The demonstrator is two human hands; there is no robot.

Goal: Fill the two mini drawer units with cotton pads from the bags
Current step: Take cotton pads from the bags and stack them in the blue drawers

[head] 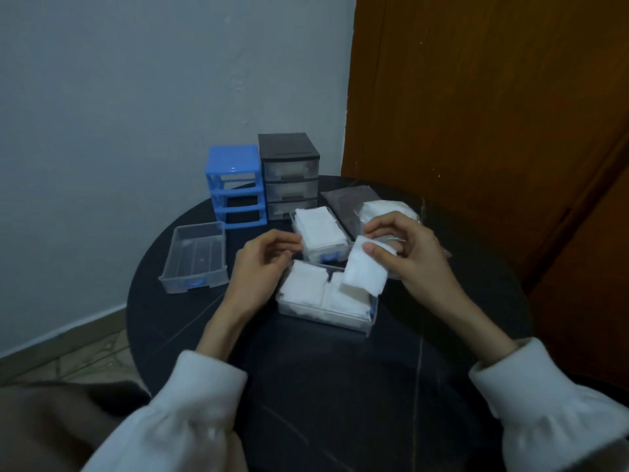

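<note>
Pinching a small stack of cotton pads [366,272] between thumb and fingers, the right hand [413,253] holds it tilted just above the right end of the near drawer [326,316], a clear one lying crosswise at the middle of the round dark desk [340,386]. That drawer already carries white pads, packed in rows to about its rim. The left hand [263,267] hovers at the drawer's left end, fingers loosely curled, thumb and fingertips near each other; it grips nothing I can make out. Just behind the near drawer sits a second clear drawer [320,235] with a blue handle, also heaped with pads. Left of the near drawer, well apart, lies a third clear drawer [195,257], blue handle facing the viewer, no pads in it. Behind the drawers stand the two units side by side: the blue drawer unit [235,185], its three slots open and drawerless, and to its right the black drawer unit [289,175], three translucent drawers in place with pale contents faintly showing. Right of the second drawer, behind the right hand, lies a bag of pads [384,207], partly hidden by the fingers, with a flat grey bag [347,199] beside it. White sleeves [204,403] cover both forearms. A wooden door [493,114] stands behind the desk at right.
</note>
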